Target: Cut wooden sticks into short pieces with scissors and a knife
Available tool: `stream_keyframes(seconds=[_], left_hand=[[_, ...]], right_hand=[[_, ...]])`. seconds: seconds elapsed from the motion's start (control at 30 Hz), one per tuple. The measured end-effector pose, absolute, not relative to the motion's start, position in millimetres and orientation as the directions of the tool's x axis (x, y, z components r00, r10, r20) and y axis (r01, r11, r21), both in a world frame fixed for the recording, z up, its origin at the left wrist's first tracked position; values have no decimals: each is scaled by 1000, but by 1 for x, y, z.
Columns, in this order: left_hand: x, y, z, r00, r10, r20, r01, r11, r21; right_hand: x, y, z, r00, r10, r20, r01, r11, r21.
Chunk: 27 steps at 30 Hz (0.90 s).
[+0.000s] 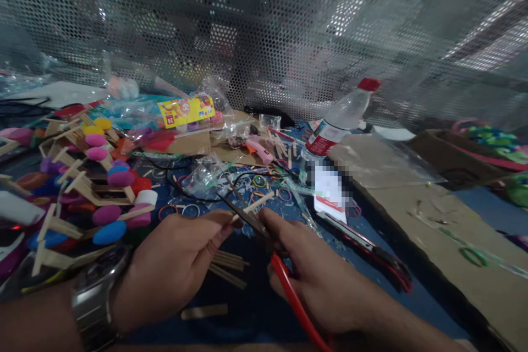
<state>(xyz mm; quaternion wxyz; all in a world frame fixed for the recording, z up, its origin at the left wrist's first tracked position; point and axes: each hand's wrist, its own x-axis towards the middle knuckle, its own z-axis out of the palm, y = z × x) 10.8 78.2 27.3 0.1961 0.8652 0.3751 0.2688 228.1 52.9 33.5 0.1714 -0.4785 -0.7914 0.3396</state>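
My left hand (173, 264), with a metal watch (97, 291) on its wrist, pinches a thin wooden stick (259, 203) near its end. In my right hand (313, 275) is a pair of scissors (284, 280) with red handles. Their blades are apart and lie across the stick, just beyond my left fingertips. Below the hands, several wooden sticks (229, 261) lie on the dark blue tabletop, and a short flat wooden piece (204, 311) rests closer to me. My right fingers partly hide the scissor handles.
Small wooden frames (103, 192) with coloured discs crowd the left. A utility knife (367, 247) lies at right, near a tilted-looking plastic bottle (330, 126). Behind are a pink glue gun (259, 149), loose rubber bands (259, 180) and a yellow packet (187, 111). Cardboard (412, 214) covers the right; perforated metal (247, 27) stands behind.
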Motion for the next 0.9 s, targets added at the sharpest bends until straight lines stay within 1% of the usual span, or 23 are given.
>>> stream_keyframes(seconds=[0.17, 0.3, 0.4, 0.53, 0.6, 0.73, 0.9], left_hand=[[13, 76, 27, 575, 761, 300, 487, -613, 622], [11, 75, 26, 592, 757, 276, 485, -608, 629], [9, 75, 24, 589, 749, 304, 503, -634, 588], [9, 79, 23, 540, 710, 451, 544, -704, 457], [9, 80, 24, 542, 678, 497, 540, -734, 412], [11, 80, 26, 547, 661, 513, 519, -749, 412], [11, 79, 27, 555, 657, 510, 504, -754, 421]], right_hand=[[229, 50, 33, -487, 871, -65, 692, 339, -637], [230, 48, 31, -488, 871, -49, 695, 354, -625], [230, 49, 32, -486, 873, -37, 690, 357, -629], [229, 52, 33, -479, 877, -35, 654, 331, -680], [229, 53, 33, -473, 880, -51, 631, 297, -717], [228, 55, 32, -471, 881, -33, 607, 297, -738], [229, 55, 32, -486, 873, -46, 605, 298, -738]])
